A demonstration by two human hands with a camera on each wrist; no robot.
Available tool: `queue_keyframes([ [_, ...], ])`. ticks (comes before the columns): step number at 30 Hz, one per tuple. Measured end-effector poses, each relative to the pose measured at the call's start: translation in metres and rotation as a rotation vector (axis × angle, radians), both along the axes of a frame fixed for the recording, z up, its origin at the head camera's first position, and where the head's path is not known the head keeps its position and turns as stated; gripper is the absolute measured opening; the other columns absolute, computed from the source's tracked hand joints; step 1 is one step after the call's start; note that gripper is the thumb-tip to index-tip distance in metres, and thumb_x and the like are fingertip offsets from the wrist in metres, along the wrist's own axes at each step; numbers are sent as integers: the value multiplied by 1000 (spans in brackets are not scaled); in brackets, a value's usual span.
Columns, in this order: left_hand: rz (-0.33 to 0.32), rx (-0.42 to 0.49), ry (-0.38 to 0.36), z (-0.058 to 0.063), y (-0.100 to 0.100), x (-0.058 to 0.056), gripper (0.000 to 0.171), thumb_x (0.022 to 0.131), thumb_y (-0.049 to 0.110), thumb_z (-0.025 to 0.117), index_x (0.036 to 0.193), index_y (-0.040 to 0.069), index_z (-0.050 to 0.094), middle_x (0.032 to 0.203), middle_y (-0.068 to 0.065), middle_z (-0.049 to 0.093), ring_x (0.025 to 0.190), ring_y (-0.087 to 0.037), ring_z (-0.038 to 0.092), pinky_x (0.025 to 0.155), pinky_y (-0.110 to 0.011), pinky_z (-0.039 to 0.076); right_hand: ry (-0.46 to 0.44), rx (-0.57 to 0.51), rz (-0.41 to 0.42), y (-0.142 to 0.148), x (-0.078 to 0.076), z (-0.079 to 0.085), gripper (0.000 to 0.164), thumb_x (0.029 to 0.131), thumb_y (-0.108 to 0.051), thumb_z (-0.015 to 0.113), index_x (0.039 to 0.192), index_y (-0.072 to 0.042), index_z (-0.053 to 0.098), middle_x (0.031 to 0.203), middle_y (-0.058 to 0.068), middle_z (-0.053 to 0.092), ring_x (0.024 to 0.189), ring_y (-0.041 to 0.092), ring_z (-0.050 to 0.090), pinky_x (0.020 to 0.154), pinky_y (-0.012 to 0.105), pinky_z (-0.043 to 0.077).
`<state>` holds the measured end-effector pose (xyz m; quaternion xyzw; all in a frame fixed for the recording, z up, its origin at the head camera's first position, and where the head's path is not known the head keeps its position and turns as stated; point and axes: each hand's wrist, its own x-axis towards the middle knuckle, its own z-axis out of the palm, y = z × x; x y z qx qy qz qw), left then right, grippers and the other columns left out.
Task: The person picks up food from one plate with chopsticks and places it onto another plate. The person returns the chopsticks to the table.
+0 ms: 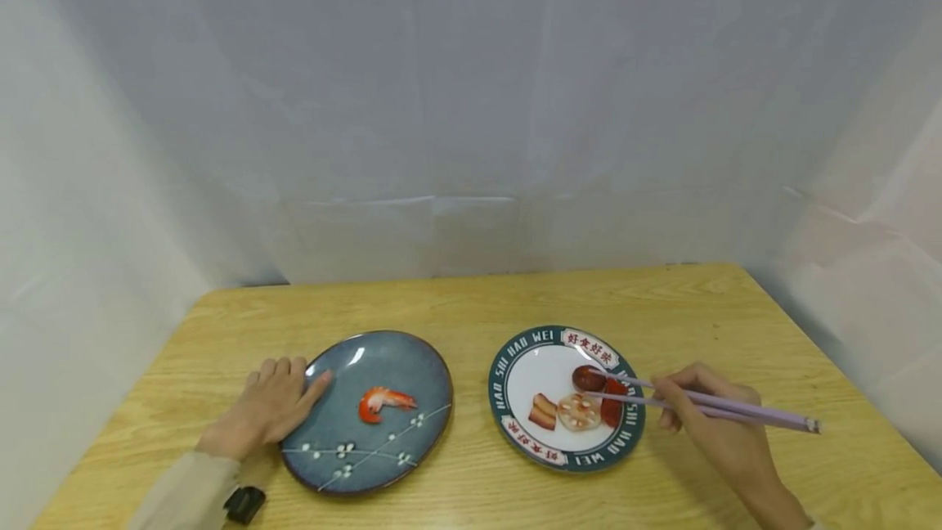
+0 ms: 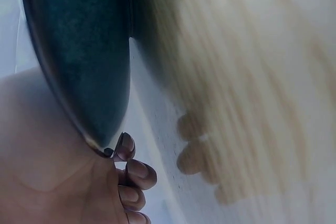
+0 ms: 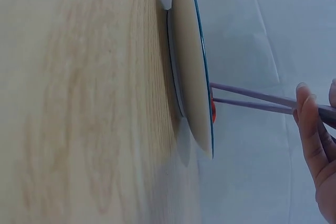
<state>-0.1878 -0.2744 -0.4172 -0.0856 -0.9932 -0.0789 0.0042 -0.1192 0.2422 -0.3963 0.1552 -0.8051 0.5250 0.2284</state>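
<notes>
My left hand (image 1: 274, 401) rests at the left side of a blue-grey plate (image 1: 324, 424) with a white blossom design. Its thumb lies over the rim, the other fingers outside it. A curled orange-red shrimp (image 1: 383, 402) lies on that plate. My right hand (image 1: 712, 419) holds a pair of purple chopsticks (image 1: 736, 409), spread slightly apart. Their tips reach over the green-rimmed white plate (image 1: 518, 370), at a dark red-brown round piece (image 1: 588, 379) and the upper edge of a lotus root slice (image 1: 579, 413). Beside these lie a striped meat piece (image 1: 543, 412) and a red piece (image 1: 612, 410).
Both plates stand on a light wooden table (image 1: 471, 448), with a gap between them. Pale grey cloth (image 1: 471, 121) hangs behind the table and at both sides. A small black object (image 1: 244, 505) sits by the left sleeve (image 1: 187, 489).
</notes>
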Motion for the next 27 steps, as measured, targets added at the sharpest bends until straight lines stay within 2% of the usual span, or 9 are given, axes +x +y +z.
queue_keyframes([
  [7,-3,5,6,1,0,0,57,102,45,39,109,-11,51,100,-28,54,97,-46,49,82,-60,36,46,53,0,-3,1,-3,16,84,13,65,84,-2,67,67,2,66,51,14,61,45,25,50],
  [14,-2,3,0,1,0,1,57,102,46,38,107,-10,51,100,-28,54,96,-46,48,82,-60,36,156,134,43,-7,-2,-8,21,78,17,68,84,-3,67,66,3,66,54,7,62,48,21,50],
  [18,-2,2,2,1,0,1,58,102,46,38,107,-10,51,100,-28,54,97,-46,48,82,-60,36,298,129,96,-8,-6,-12,23,77,24,63,84,2,68,66,6,66,56,7,63,50,19,50],
  [21,-1,1,-4,2,1,1,58,102,47,37,106,-10,51,99,-28,53,97,-46,48,81,-60,35,421,129,109,-6,-10,-15,20,80,22,60,85,5,69,67,8,67,57,7,64,51,18,50],
  [24,-2,-1,-8,1,0,1,57,102,47,37,104,-9,51,99,-28,53,96,-46,48,81,-59,35,483,127,114,-6,-12,-17,14,85,16,60,86,6,70,68,9,68,59,7,64,52,18,50],
  [27,-2,-2,-2,0,0,1,56,102,47,38,101,-7,51,97,-26,53,95,-44,48,80,-59,36,492,119,132,-6,-13,-17,10,86,12,62,85,6,69,69,10,68,58,8,65,52,18,50],
])
